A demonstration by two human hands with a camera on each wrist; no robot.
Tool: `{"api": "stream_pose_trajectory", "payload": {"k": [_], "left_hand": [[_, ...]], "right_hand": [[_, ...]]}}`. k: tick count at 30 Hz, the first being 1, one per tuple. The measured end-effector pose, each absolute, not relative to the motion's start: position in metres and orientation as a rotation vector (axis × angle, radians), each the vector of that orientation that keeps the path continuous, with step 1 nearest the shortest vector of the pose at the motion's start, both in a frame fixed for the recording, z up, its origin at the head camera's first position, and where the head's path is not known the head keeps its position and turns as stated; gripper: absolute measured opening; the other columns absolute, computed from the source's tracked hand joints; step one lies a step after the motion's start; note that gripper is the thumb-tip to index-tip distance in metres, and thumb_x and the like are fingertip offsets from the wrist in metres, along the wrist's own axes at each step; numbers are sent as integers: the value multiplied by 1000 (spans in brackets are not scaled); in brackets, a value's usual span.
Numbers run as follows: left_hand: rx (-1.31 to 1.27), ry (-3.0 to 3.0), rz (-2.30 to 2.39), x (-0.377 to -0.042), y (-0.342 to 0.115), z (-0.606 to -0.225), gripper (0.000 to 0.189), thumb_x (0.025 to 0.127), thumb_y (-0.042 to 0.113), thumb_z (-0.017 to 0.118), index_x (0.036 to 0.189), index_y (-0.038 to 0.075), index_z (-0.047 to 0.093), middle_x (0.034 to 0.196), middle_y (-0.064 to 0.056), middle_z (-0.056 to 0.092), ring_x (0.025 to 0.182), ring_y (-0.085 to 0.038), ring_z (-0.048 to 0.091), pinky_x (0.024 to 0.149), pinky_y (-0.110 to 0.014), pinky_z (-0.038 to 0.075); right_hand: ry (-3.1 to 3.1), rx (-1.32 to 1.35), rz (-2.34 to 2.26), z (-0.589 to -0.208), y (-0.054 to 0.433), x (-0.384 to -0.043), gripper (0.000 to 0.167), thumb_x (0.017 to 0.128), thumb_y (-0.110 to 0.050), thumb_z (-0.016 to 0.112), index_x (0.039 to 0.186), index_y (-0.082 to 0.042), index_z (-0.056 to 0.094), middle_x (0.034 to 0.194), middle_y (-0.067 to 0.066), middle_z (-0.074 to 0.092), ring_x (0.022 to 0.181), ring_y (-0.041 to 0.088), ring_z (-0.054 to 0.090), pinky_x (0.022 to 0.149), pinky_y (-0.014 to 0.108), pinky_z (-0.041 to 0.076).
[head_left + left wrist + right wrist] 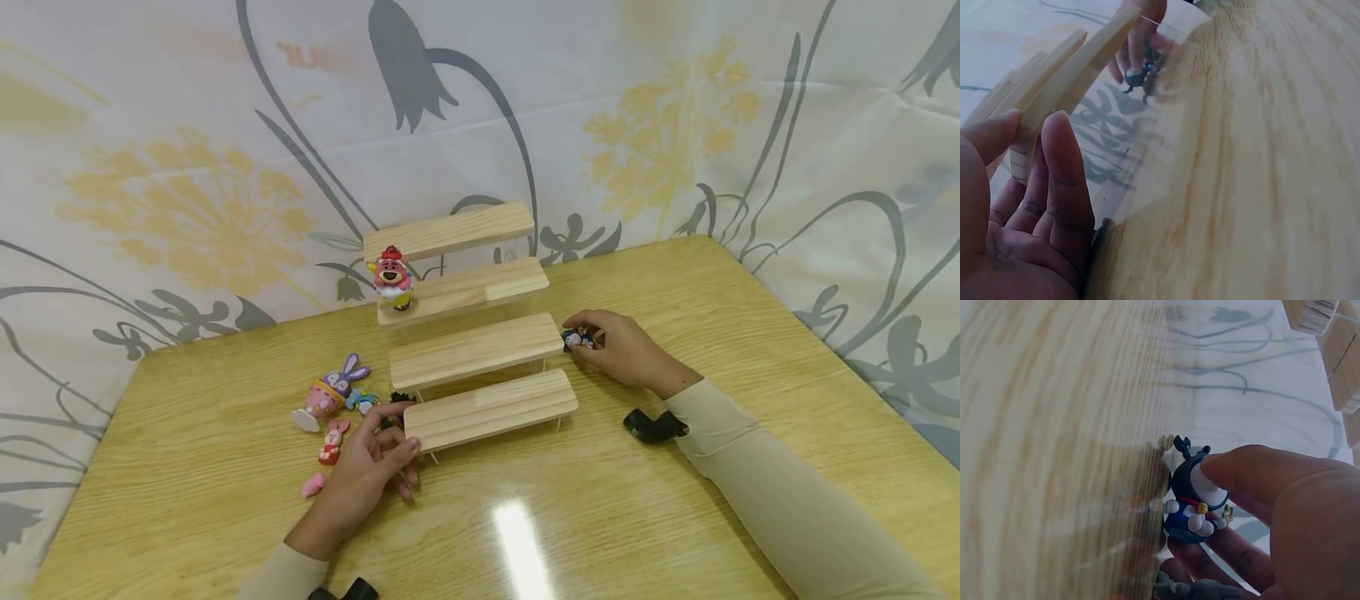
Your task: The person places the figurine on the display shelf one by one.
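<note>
My left hand (367, 462) is at the left end of the lowest board of a wooden stepped shelf (491, 408); in the left wrist view its thumb and fingers grip the board's end (1022, 153). Beside the right end of the shelf, my right hand (618, 350) pinches a small dark-blue figurine (1196, 494) with a white face, red collar and yellow bell. Its thumb presses the face, and the fingers lie behind and below. A grey-blue piece (1197, 589) shows under those fingers. On an upper board stands a pink bear figurine (393, 279) with a red top.
Left of the shelf lie a purple-eared rabbit figurine (330, 392), a small blue figure (363, 402), a red-and-pink figure (333, 442) and a pink piece (313, 485). A dark spiky piece (402, 397) is partly hidden by the shelf. Patterned cloth (480, 108) hangs behind the wooden table (600, 517).
</note>
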State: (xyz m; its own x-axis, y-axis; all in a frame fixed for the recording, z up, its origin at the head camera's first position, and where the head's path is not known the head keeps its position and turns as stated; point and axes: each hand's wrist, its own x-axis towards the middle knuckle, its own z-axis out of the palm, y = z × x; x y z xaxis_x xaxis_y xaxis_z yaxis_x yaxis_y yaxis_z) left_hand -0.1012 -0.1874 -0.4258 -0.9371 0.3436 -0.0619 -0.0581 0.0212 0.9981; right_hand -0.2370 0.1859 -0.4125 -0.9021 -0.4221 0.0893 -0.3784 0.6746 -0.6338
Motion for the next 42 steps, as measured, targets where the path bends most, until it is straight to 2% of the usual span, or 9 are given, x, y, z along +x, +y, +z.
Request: {"api": "stream_pose_trajectory", "payload": {"k": [17, 42], "left_hand": [[282, 2032, 1986, -102, -187, -425, 56, 103, 12, 56, 149, 0, 27, 83, 1, 61, 62, -11, 64, 52, -31, 59], [280, 2017, 1978, -101, -188, -426, 58, 103, 13, 56, 150, 1, 24, 87, 2, 61, 66, -10, 64, 54, -30, 59]], "right_hand": [[2829, -666, -1000, -411, 186, -238, 35, 97, -12, 65, 131, -4, 62, 127, 17, 65, 111, 31, 62, 92, 50, 53], [2845, -686, -999, -415, 186, -237, 31, 96, -15, 67, 125, -4, 66, 117, 14, 70, 100, 24, 66, 85, 43, 56]]}}
